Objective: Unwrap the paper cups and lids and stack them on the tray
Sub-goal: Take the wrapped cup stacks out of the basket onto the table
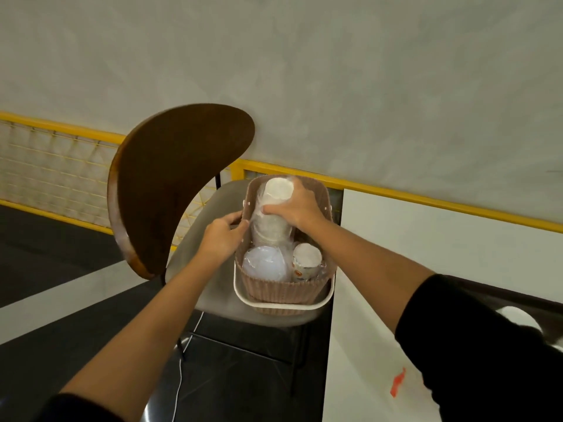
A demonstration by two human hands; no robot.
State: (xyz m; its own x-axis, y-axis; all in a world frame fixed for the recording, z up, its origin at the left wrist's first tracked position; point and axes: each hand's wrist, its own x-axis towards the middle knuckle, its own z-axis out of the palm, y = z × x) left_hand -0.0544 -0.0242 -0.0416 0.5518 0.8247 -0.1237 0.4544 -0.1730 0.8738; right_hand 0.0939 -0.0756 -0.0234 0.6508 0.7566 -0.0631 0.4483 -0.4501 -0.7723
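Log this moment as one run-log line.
right hand: grips wrapped cup stack | left hand: holds basket side | basket: on chair seat | also inside: wrapped lids, second cup stack

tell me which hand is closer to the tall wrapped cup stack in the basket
Right. The right hand grips the tall wrapped cup stack itself; the left hand holds the left rim of the basket, just beside the stack.

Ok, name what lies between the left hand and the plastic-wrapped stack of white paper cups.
Only the pink woven basket wall, gripped by the left hand, stands before the cup stack; head view.
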